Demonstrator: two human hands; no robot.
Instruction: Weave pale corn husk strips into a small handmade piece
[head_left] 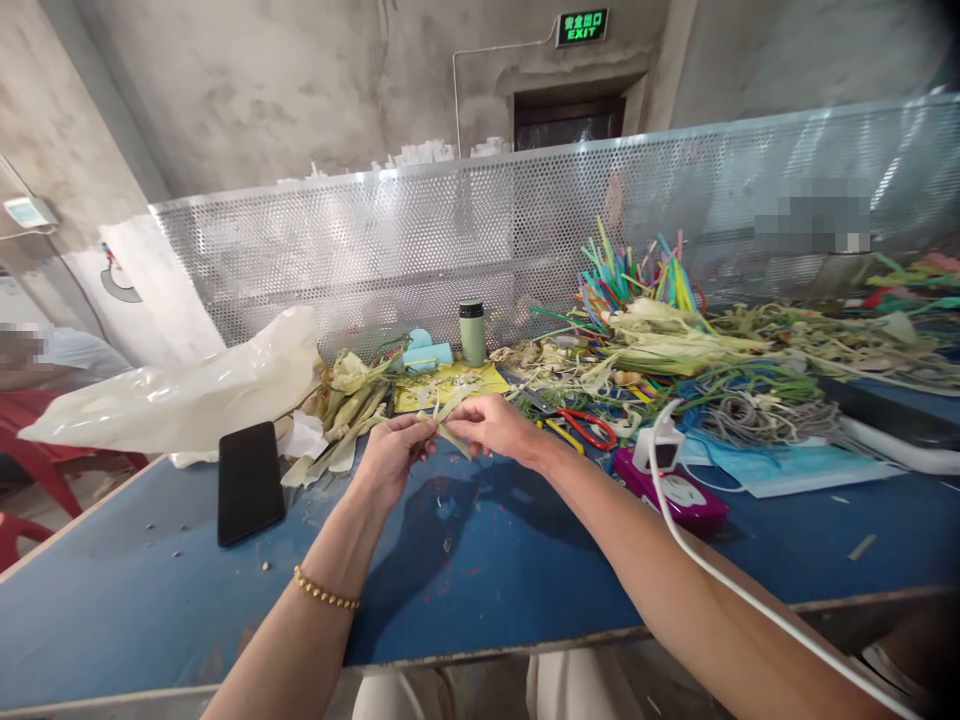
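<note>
Both of my hands meet above the blue table (pixel 150 590), a little in front of its middle. My left hand (pixel 394 455) pinches one end of a pale green husk strip (pixel 450 435). My right hand (pixel 495 425) is closed on the other end of the same strip. A gold bead bracelet circles my left wrist. Just behind my hands lie a pile of dried husk leaves (pixel 349 410) and a yellow sheet (pixel 442 385).
A black phone (pixel 250 482) lies at the left, by a white plastic bag (pixel 187 395). A green flask (pixel 472 333), red-handled scissors (pixel 581 425), a purple power strip with white charger and cable (pixel 675 480), coloured strips (pixel 637 280) and a face mask (pixel 780 465) crowd the right. Another person sits far left.
</note>
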